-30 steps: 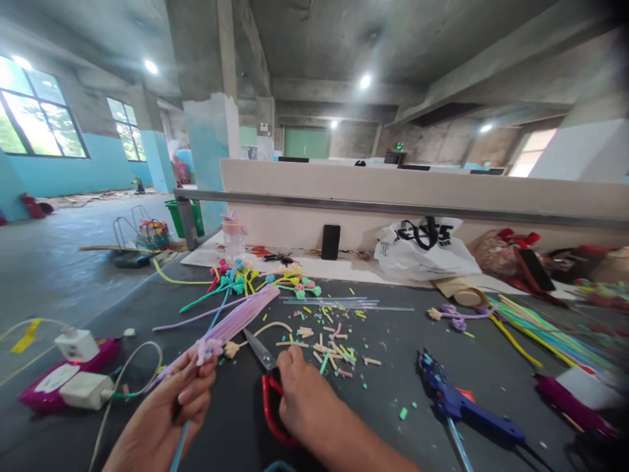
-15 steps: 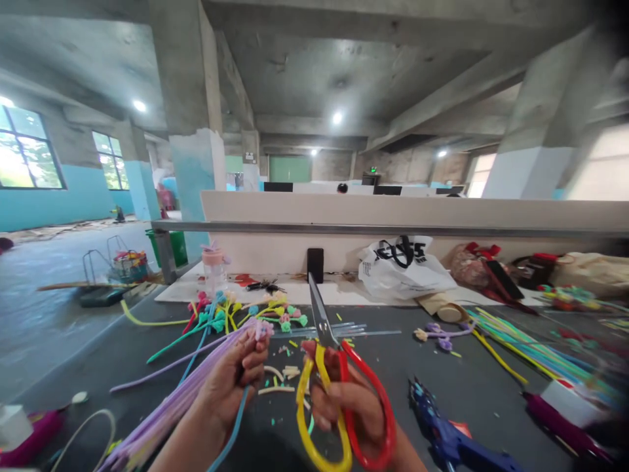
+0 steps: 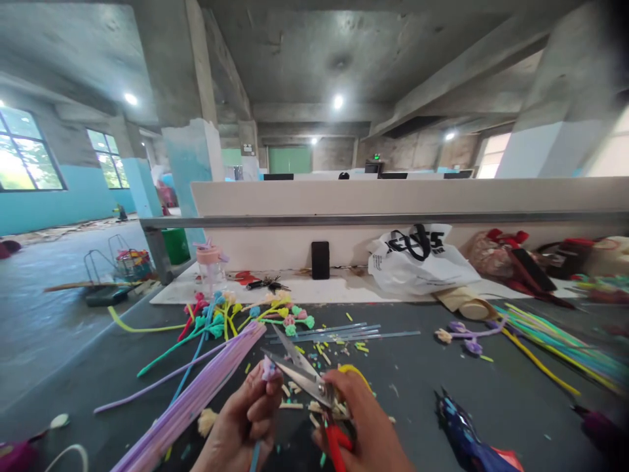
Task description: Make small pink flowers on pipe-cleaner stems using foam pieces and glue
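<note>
Between the thumb and fingers of my left hand [image 3: 248, 413], a small lilac craft flower [image 3: 269, 370] is pinched, its blue stem [image 3: 255, 455] hanging out below the palm. My right hand [image 3: 363, 410] grips scissors [image 3: 322, 390] with one red and one yellow handle. Their blades are spread apart and point up and left, the lower one crossing close to the flower; whether it touches cannot be made out. A bundle of long lilac stems [image 3: 196, 400] lies left of my left hand, beside a cream flower head [image 3: 207, 421]. Cut bits [image 3: 322, 354] litter the table beyond the scissors.
Colourful craft flowers [image 3: 216, 321] lie at the back left, near clear sticks [image 3: 344, 333]. A dark blue glue gun [image 3: 466, 423] is at the right. Behind stand a phone [image 3: 320, 260], a pink-lidded bottle [image 3: 209, 265] and a white bag [image 3: 422, 262]. More stems [image 3: 545, 347] lie far right.
The scissors have swung from pointing upward to pointing left, and their blades have opened beside the flower. My left hand has moved right and down, away from the lilac bundle.
</note>
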Motion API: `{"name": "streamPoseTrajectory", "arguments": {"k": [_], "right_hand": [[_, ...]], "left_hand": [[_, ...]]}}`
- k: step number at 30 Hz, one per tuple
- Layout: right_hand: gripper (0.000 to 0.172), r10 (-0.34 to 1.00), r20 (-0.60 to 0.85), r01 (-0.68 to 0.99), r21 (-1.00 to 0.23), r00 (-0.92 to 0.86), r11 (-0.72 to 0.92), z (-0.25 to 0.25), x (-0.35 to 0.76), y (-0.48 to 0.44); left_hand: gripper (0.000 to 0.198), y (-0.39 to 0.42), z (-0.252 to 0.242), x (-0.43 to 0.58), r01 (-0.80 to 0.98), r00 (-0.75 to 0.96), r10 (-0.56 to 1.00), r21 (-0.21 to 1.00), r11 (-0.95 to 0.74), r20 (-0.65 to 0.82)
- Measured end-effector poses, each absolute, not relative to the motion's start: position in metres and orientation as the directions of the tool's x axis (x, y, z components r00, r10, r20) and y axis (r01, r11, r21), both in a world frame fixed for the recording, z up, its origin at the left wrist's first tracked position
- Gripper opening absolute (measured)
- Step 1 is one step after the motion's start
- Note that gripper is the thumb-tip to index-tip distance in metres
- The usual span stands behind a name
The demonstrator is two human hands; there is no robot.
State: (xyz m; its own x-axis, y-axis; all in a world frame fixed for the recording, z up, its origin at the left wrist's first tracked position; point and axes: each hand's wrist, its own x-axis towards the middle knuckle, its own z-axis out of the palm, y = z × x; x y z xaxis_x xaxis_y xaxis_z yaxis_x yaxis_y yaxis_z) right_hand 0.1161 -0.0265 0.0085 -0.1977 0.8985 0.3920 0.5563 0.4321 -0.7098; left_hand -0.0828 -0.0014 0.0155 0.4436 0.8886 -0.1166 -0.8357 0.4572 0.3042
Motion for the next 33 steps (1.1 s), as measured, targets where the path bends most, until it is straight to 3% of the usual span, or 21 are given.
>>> {"name": "streamPoseTrajectory", "arguments": {"k": [7,14,21,33], "right_hand": [[0.054,0.888,0.351,0.684,-0.57,-0.299,0.455,0.006,0.124,-0.026],[0.056,0.851,0.404,0.629,-0.576,-0.336,0.522,0.004,0.121,-0.028],[0.052,0.87,0.351,0.643,-0.587,-0.346,0.492,0.008,0.116,-0.032],[0.052,0.82,0.454,0.67,-0.491,-0.348,0.556,-0.014,0.126,-0.034]], "left_hand": [[0.025,-0.009,0.025,-0.087,-0.757,0.5,0.848,0.386,0.526,-0.176],[0.02,-0.012,0.019,-0.082,-0.726,0.561,0.817,0.394,0.564,-0.134],[0.02,-0.011,0.012,-0.083,-0.697,0.578,0.8,0.41,0.588,-0.164],[0.025,-0.012,0.016,-0.084,-0.634,0.617,0.767,0.467,0.616,-0.175]]}}
